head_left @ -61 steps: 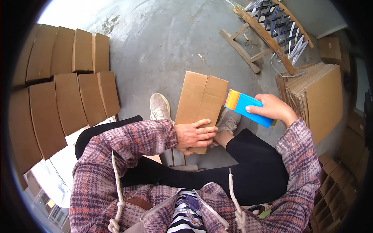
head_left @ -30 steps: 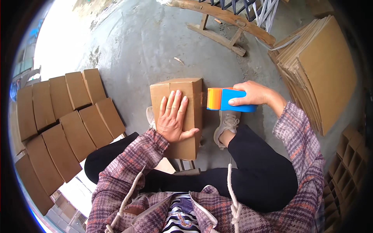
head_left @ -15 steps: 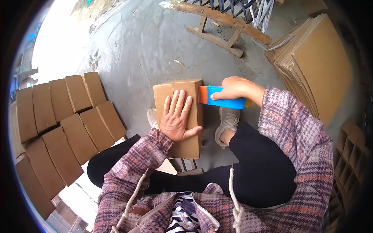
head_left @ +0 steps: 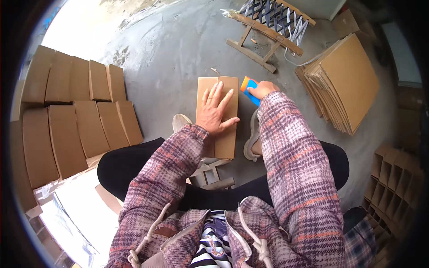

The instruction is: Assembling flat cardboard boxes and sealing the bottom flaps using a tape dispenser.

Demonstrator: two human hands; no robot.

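A closed brown cardboard box (head_left: 224, 146) stands between my legs, its top seam running lengthwise. My left hand (head_left: 213, 115) lies flat on the top of it, fingers spread. To the right of the box's far end, my right hand (head_left: 266, 89) is wrapped round a blue-and-orange tape dispenser (head_left: 250, 85). The dispenser's orange end points toward the box, with a small gap between them. My palm and sleeve hide its rear part.
Rows of brown boxes (head_left: 67, 138) are stacked at the left. Flat cardboard sheets (head_left: 351, 80) lean in a bundle at the right, above cardboard dividers (head_left: 391, 178). A wooden rack (head_left: 263, 30) with woven straps stands ahead on the concrete floor (head_left: 174, 58).
My right hand has drawn the dispenser away from the box's right side and turned it, its orange end now tilted up-left. My left hand stays flat on the box. The whole view has shifted.
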